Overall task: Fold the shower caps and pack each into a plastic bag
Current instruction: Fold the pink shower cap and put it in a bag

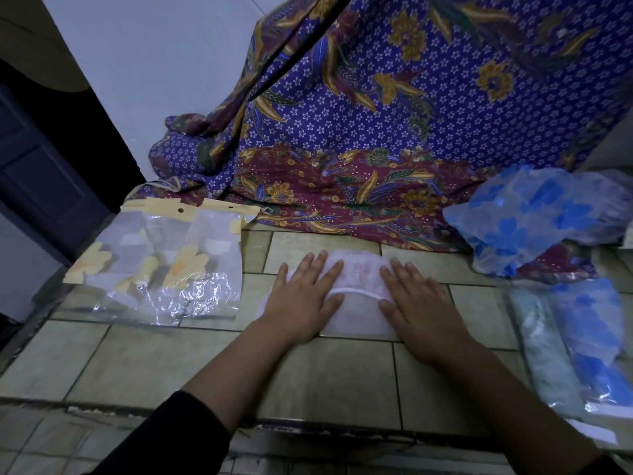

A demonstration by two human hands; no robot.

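A dim room with a pale wall behind; in front of it a tiled counter (pixel 144 358) of greenish rectangular tiles runs the width of the view, its near edge a chipped lip. A large batik cloth (pixel 394 138), purple with gold and maroon flowers, hangs down the back and spills onto the counter's far edge.

At the right far corner lies a loose heap of blue-flowered shower caps (pixel 534 217), unfolded. Along the right edge, nearer the person, a stack of packed bags (pixel 582 341) shows blue and pale green contents. At the left far corner sit clear plastic bags (pixel 161 265) with yellow flower print and yellow header strips; whether they are empty or filled is hard to tell.

In the middle, toward the far edge, a pale pink shower cap (pixel 356 279) lies flattened on the tiles, its white elastic hem curving across it. The left hand (pixel 301 299) rests flat on the cap's left part, fingers spread and extended, gripping nothing. The right hand (pixel 416 310) does the same on the right part, palm down and open.

The step in hand looks like the folding: the cap is being pressed smooth, probably to set a crease or push air out. The next move likely calls for lifting one side and folding it over to a narrower shape, keeping the slippery film from springing back, before reaching to the left corner for a bag.
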